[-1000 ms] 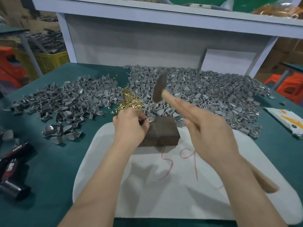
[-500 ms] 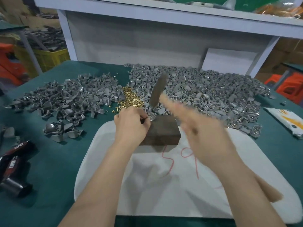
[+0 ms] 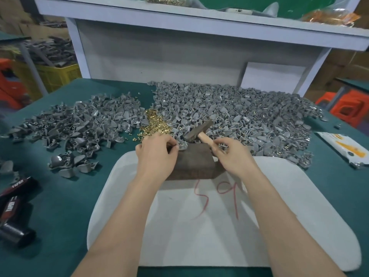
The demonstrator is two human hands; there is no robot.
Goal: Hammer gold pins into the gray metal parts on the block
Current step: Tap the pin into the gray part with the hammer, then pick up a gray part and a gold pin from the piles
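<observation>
From here the gray metal parts (image 3: 229, 108) look dull and matt, like raw castings, while the gold pins (image 3: 154, 124) glint bright and brassy. The block (image 3: 191, 162) seems dark, worn wood. The hammer (image 3: 196, 130) has a dull dark metal head on a pale bare-wood handle. The white mat (image 3: 279, 216) looks soft and felt-like on the matt green covering of the table (image 3: 60, 206).

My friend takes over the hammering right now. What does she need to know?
Left hand pinches a gray part on the block.
Right hand grips the hammer, head low by that part.
Gold pins lie in a heap behind the left hand; gray piles spread on both sides.
Done: cannot tell whether a pin is in this part yet.
Left: check it, then go on through the heaps of parts.
</observation>
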